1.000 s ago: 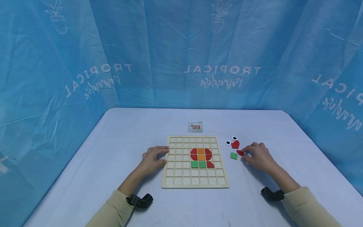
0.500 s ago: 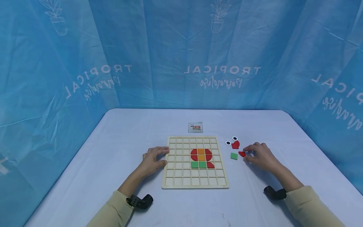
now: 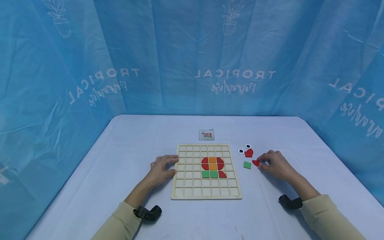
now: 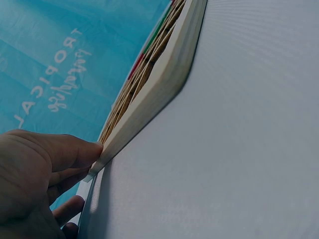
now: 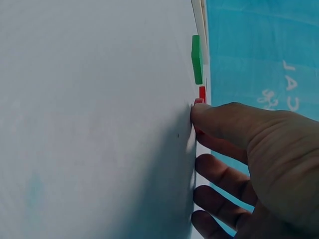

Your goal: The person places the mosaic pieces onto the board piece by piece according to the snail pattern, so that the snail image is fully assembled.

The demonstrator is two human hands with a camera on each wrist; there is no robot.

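Observation:
My left hand (image 3: 162, 169) rests at the left edge of the wooden grid board (image 3: 183, 190). Its thumb and fingertips touch the pale rim (image 4: 149, 94), the fingers spread. In the board's cells lie red rounded pieces (image 3: 205, 163) flanking two orange squares (image 3: 212, 163). Below them are two green squares (image 3: 210, 174) and a red quarter-circle (image 3: 222, 174). To the right of the board, my right hand (image 3: 274, 164) pinches a red rounded piece (image 3: 255, 163) between thumb and index finger, low at the tabletop. The right wrist view shows the thumb covering most of that piece.
Close by the right hand lie a loose green square (image 3: 247, 165), red shapes (image 3: 249, 153) and two eye discs (image 3: 241, 151). A small picture card (image 3: 206, 134) lies behind the board. Blue printed curtains (image 3: 180, 50) border the white table (image 3: 144, 133).
Since a second ago my right hand has drawn slightly right and toward me, bringing the red piece along. Its position has barely changed over the last half second. The left hand stays put.

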